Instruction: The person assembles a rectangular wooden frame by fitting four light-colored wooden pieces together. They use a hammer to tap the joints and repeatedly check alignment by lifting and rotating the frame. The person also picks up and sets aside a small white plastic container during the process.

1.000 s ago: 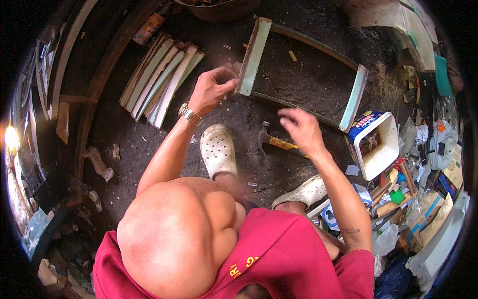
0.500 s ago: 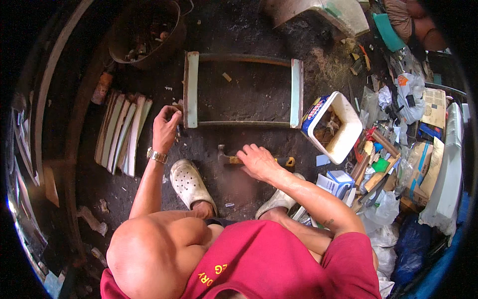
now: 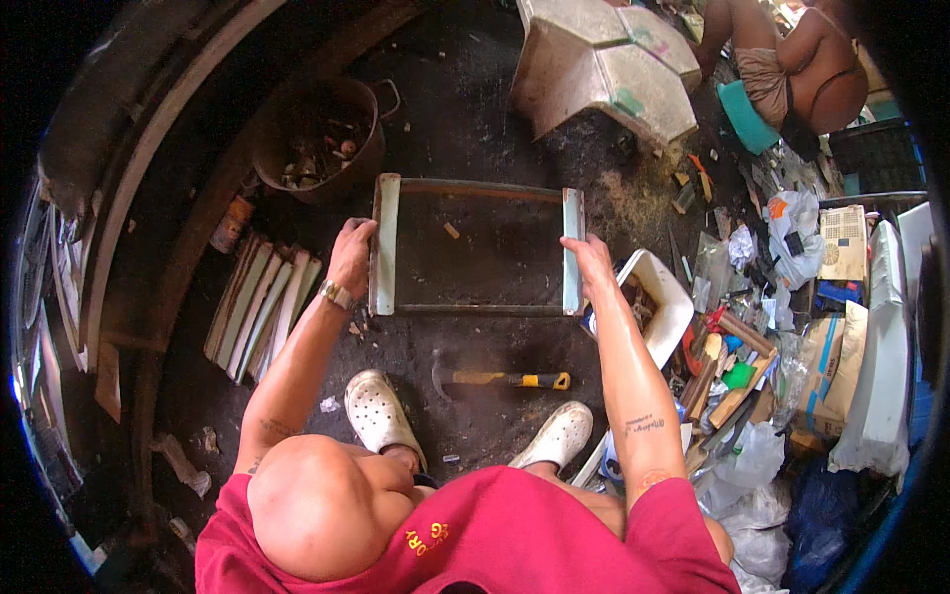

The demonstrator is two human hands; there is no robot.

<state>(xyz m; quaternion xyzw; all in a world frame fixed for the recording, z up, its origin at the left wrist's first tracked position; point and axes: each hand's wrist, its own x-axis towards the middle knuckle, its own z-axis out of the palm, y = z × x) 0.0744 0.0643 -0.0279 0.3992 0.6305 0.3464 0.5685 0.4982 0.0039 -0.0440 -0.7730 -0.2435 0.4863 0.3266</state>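
A rectangular frame (image 3: 387,267) is held between my two hands, with pale side boards and dark long bars. My left hand (image 3: 350,259) grips its left board, fingers curled to the outer side. On the opposite board, my right hand (image 3: 591,263) has hold of the edge, its fingers partly hidden. Dark ground shows through the frame's open middle. Nearer me, between my light clogs (image 3: 381,414), a claw hammer (image 3: 505,380) with a yellow and black handle lies on the ground.
Pale wooden strips (image 3: 261,309) lie left, below a metal pot (image 3: 327,148) of scraps. My right forearm partly covers a white square bucket (image 3: 669,315). Scraps, bags and cardboard (image 3: 826,366) crowd the right. Beyond are a pale angular block (image 3: 618,69) and another person (image 3: 792,74).
My right hand has left the hammer and taken hold of the frame's right board. My left hand has closed on the left board. The view has shifted too.
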